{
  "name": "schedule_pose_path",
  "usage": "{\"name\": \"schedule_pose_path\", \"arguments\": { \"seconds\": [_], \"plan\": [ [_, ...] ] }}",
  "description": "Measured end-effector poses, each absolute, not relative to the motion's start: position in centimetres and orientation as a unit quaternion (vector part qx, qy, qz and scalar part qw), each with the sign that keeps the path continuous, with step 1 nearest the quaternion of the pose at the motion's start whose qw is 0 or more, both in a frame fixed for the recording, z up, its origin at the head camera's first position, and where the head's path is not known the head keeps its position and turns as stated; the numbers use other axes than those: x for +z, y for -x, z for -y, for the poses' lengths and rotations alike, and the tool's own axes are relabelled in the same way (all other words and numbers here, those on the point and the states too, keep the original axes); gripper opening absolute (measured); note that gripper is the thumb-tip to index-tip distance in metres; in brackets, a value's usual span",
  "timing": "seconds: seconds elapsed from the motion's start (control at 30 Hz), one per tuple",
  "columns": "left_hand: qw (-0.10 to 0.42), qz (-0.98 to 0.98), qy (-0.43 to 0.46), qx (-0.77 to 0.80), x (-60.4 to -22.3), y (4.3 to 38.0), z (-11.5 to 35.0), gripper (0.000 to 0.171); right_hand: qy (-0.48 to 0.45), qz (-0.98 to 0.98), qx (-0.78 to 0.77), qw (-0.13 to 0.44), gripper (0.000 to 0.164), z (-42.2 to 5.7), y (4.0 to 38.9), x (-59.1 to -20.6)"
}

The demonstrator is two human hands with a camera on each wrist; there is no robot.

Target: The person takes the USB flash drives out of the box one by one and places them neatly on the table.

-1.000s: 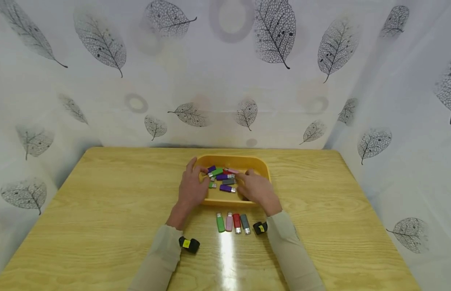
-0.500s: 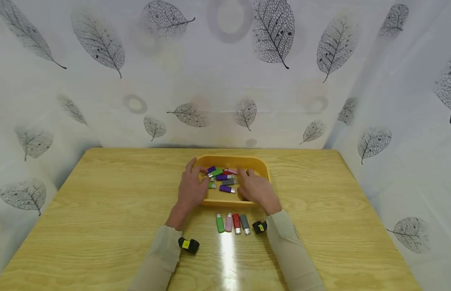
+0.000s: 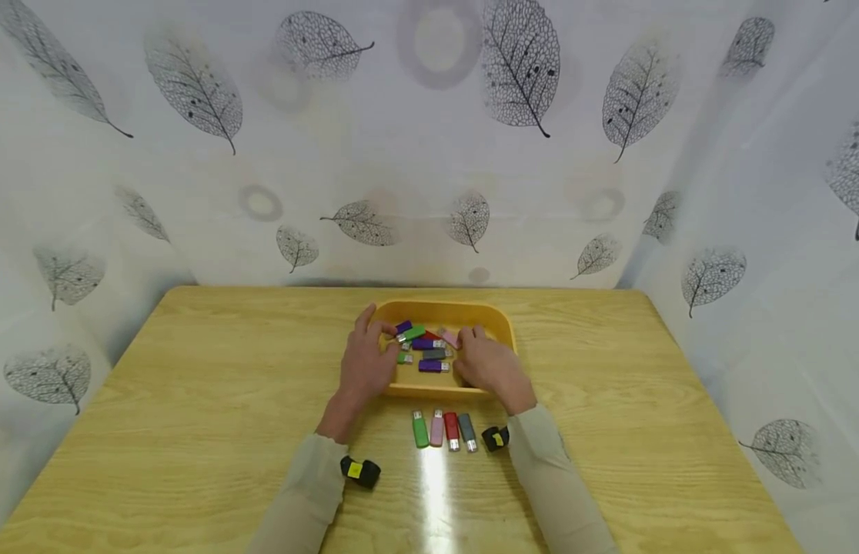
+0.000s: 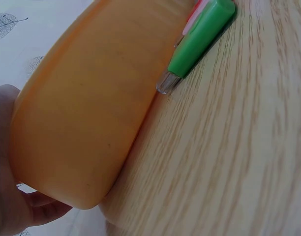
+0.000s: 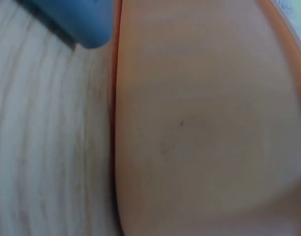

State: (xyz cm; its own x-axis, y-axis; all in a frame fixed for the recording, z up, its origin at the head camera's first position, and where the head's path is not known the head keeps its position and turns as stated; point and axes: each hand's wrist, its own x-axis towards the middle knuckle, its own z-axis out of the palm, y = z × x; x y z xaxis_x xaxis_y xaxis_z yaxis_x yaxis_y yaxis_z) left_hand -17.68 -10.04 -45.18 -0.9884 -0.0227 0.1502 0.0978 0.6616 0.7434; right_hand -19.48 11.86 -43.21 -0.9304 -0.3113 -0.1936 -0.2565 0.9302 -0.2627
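Observation:
A yellow-orange tray point(image 3: 439, 392) holds several USB sticks: green point(image 3: 413, 333), purple point(image 3: 432, 367), grey point(image 3: 433, 354) and red ones among them. My left hand point(image 3: 363, 365) holds the tray's left end; in the left wrist view its fingers curl round the tray wall point(image 4: 81, 113). My right hand point(image 3: 492, 363) reaches over the front right rim, and its curled fingertips pinch the end of a pink USB stick point(image 3: 451, 338). In the right wrist view the tray wall point(image 5: 204, 118) hides those fingers.
Before the tray, green point(image 3: 420, 431), pink point(image 3: 436, 429), red point(image 3: 451, 429) and grey point(image 3: 466, 431) USB sticks lie side by side on the wooden table point(image 3: 228, 385). Black wrist cameras point(image 3: 360, 471) sit by both cuffs. A leaf-patterned curtain point(image 3: 402, 154) stands behind.
My right hand's outstretched index finger has curled in, and the pink stick in the tray has turned and slid toward that hand. The left hand keeps its place on the tray.

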Motion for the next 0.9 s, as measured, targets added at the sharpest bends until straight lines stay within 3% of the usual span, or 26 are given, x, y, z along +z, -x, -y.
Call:
{"name": "schedule_pose_path", "arguments": {
  "seconds": [0.17, 0.43, 0.73, 0.9],
  "plan": [
    [0.07, 0.908, 0.018, -0.412, -45.17, 17.56, 10.03, 0.024, 0.15, -0.976, -0.111, 0.112, 0.052, -11.95, 19.33, -43.43],
    [0.073, 0.91, 0.016, -0.409, -45.2, 17.67, 9.97, 0.023, 0.163, -0.976, -0.12, 0.086, 0.027, -12.05, 19.24, -43.38],
    [0.07, 0.91, 0.016, -0.409, -45.02, 17.62, 9.96, 0.023, 0.175, -0.975, -0.116, 0.072, 0.035, -12.14, 19.3, -43.5],
    [0.066, 0.907, 0.015, -0.416, -44.9, 17.54, 9.97, 0.023, 0.179, -0.974, -0.109, 0.079, 0.025, -12.11, 19.35, -43.57]
  ]
}}
